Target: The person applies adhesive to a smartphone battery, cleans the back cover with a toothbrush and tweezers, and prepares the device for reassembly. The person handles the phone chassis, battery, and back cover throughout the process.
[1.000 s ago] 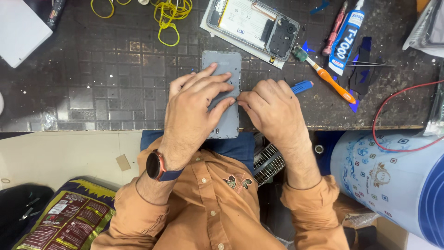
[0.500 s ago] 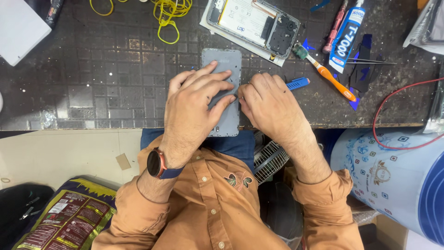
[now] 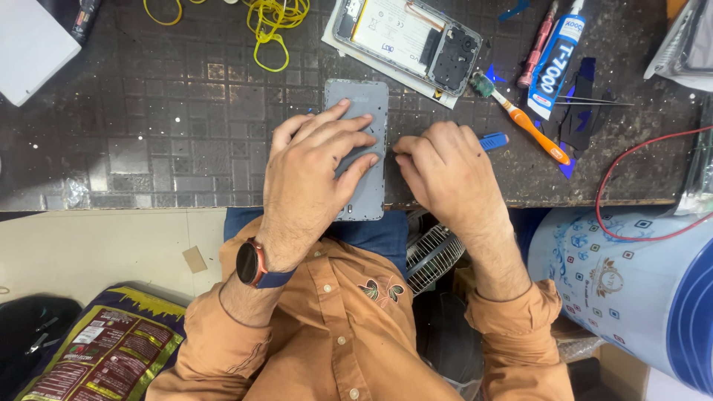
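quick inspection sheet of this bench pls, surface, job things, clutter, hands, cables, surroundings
surface: dark tiled worktop, speckled and worn.
job's things: grey phone back cover flat at the front edge, overhanging it; blue tool at its right side.
clutter: opened phone, orange toothbrush, glue tube, red screwdriver, yellow rubber bands, white box.
grippers: left hand pressed flat on the cover; right hand holds the blue tool against the cover's edge.
cables: red wire looping off the right edge.
surroundings: blue patterned drum, small fan, printed bag.
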